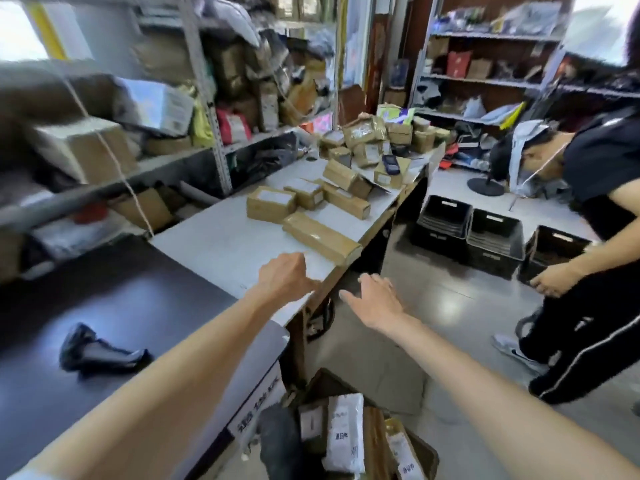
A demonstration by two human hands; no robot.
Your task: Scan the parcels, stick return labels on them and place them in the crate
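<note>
Several brown taped parcels lie on the white table [221, 244]. The nearest is a long flat parcel [320, 237] by the table's right edge. My left hand [285, 277] hovers over the table's near corner just short of it, fingers curled under, holding nothing. My right hand [375, 299] reaches forward beyond the table edge with fingers spread, empty. A black handheld scanner [100, 353] lies on the dark counter [104, 299] at lower left. Below me a crate [424, 452] holds parcels, a white labelled one [344, 431] among them.
Three black crates [445, 216] stand on the floor right of the table. Another person [595, 209] in dark clothes bends over them at the right. Shelves [207, 133] packed with parcels line the left and back walls. A heap of parcels [367, 140] covers the table's far end.
</note>
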